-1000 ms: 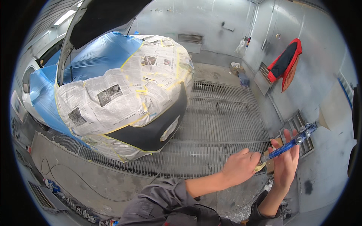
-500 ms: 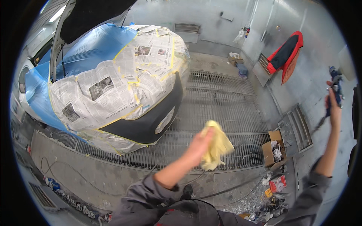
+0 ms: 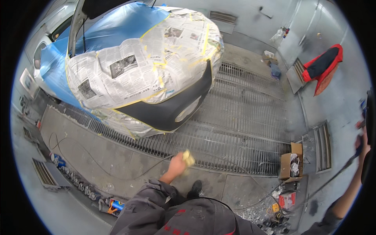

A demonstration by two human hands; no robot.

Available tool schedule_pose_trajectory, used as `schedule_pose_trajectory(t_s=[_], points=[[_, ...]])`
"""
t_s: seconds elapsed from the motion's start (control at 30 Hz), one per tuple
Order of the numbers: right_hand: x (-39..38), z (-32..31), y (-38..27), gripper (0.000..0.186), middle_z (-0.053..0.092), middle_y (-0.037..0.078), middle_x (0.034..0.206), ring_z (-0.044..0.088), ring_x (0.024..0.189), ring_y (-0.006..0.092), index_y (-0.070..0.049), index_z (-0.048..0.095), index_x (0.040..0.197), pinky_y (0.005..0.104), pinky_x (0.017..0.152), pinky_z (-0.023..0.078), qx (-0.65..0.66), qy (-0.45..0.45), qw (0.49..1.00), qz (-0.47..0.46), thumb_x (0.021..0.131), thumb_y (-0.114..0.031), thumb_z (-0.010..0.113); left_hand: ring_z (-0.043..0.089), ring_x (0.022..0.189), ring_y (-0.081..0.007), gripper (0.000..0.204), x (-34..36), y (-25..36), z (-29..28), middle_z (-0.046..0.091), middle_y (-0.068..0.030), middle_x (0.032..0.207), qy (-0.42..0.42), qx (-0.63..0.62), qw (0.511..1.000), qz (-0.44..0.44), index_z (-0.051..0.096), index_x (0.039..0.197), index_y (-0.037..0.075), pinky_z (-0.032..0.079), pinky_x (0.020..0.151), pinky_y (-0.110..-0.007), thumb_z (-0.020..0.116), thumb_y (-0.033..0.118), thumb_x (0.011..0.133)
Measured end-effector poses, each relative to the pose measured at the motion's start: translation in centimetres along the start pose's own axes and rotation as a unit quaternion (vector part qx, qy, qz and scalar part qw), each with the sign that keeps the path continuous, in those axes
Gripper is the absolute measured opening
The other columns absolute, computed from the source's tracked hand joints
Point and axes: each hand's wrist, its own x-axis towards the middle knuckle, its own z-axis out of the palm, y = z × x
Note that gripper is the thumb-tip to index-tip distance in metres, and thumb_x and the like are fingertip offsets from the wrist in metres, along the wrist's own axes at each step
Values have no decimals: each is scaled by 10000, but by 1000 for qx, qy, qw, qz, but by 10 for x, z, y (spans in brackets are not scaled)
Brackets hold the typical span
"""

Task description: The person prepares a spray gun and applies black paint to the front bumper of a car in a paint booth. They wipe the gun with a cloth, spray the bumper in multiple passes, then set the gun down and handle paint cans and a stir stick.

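My left hand [image 3: 177, 166] is closed round a crumpled yellow cloth [image 3: 188, 159], held low in front of my body over the floor. At the far right my right hand [image 3: 364, 141] grips a blue spray gun [image 3: 364, 109], partly cut off by the picture's rim. A dark hose [image 3: 344, 167] trails down from it. Ahead on the left stands a car wrapped in newspaper [image 3: 129, 84] with yellow tape and blue plastic sheeting [image 3: 117, 27]. A dark grey bumper part [image 3: 156, 113] shows bare between the masking. Neither hand touches the car.
A metal floor grating [image 3: 250, 109] runs beside the car. An open cardboard box [image 3: 287, 166] sits at its right end, with litter and a red box [image 3: 288, 199] nearby. A red jacket [image 3: 327, 70] hangs on the right wall. A thin hose [image 3: 150, 172] crosses the floor.
My left hand has drawn back toward my body with the cloth, which is now more bunched. My right hand with the spray gun has moved to the right rim. The view has shifted too.
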Motion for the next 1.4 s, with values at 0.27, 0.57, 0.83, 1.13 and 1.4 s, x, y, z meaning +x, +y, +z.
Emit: schedule_pose_trajectory(t_s=[0.27,0.57,0.83,1.13,1.4], points=[[-195,384,191,209,628,-17,837,524,625,58,-32,693,1123,235,562,419,194,-172,953,157,959,-162,706,691,827,-482,397,-227,-204,-26,706,-275,851,-14,238,922,-306,704,921,23,554,751,-571,622,410,901],[-320,596,215,125,613,-14,716,487,552,39,14,720,1062,235,504,397,190,-251,914,255,946,-28,701,686,894,-451,505,-287,-279,66,722,-228,911,-176,76,905,-380,749,917,67,537,788,-548,606,552,932],[-341,656,302,162,623,10,733,462,476,60,0,700,997,242,421,350,142,8,953,266,1000,-159,673,685,926,-441,597,-309,-357,190,722,-244,918,-424,-35,852,-305,748,932,41,531,819,-506,570,610,913],[-372,664,297,131,656,19,820,470,482,60,-24,656,1012,235,415,343,153,0,949,276,1005,-154,654,722,967,-366,624,-310,-373,166,753,-208,978,-397,-84,810,-423,766,1045,55,548,852,-431,665,636,842],[-348,720,202,340,685,77,1125,505,568,92,-66,558,1353,257,501,414,277,-70,939,190,1024,-143,605,740,815,-264,600,-301,-376,158,756,-144,858,-380,-97,798,-457,781,995,42,556,754,-380,700,613,830]])
